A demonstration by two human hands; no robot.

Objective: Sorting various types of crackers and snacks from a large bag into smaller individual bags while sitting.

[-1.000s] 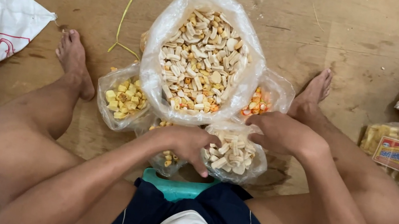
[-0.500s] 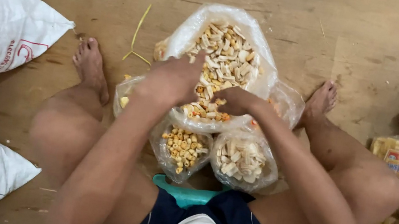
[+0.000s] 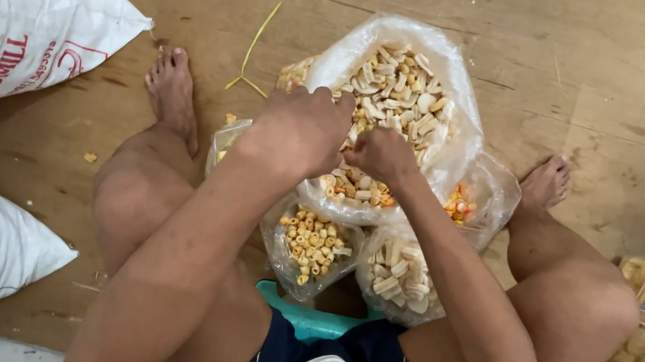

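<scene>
the big bag (image 3: pixel 407 90) of pale tube snacks stands on the wooden floor (image 3: pixel 620 74) between the person's bare feet. the left hand (image 3: pixel 300 129) and the right hand (image 3: pixel 384 155) are both at its near rim, fingers curled into the snacks; what they grip i cannot tell. just nearer than the big bag sit a small bag of yellow rings (image 3: pixel 312 245) and a small bag of pale tubes (image 3: pixel 398 277). white sacks (image 3: pixel 10 15) lie left of it.

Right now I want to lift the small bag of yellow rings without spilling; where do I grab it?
Grip the ring bag by its loose open rim, from above on the near side. It sags open-topped and soft, and the big bag and both hands crowd its far side.
</scene>
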